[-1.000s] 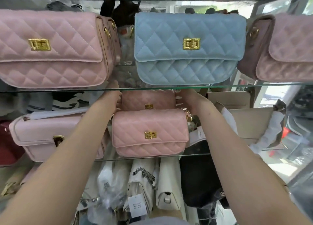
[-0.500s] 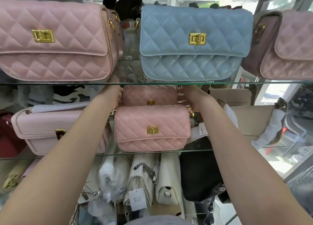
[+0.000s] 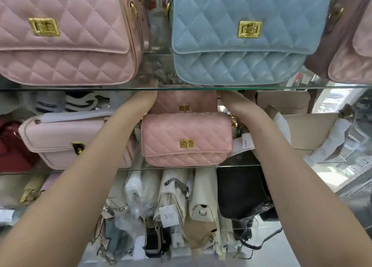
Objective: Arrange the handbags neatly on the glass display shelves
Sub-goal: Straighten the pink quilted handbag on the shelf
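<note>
- Hands are staying where they were a second ago: the left hand (image 3: 148,97) is sitting at the left end of the rear bag (image 3: 185,100), the right hand (image 3: 231,101) at its right end, and both are touching it.
- Fingers are disappearing behind the bag's ends and under the edge of the upper shelf (image 3: 80,88), so I cannot tell whether they are gripping or only pressing flat.
- That rear bag is standing upright on the middle shelf (image 3: 237,165), directly behind the front bag (image 3: 186,140). Only its top strip and clasp are showing above the front one.
- Hardly anything is changing between the two bags: over the last second their clasps are keeping the same line, one above the other. What is shifting is mostly the view, which is drawing in closer.
- To me this is looking like fine squaring-up, not a fresh placement. The pair is sitting centred, with the pale bag (image 3: 66,140) just beside on the left, so this spot seems nearly settled once the hands are coming away.
</note>
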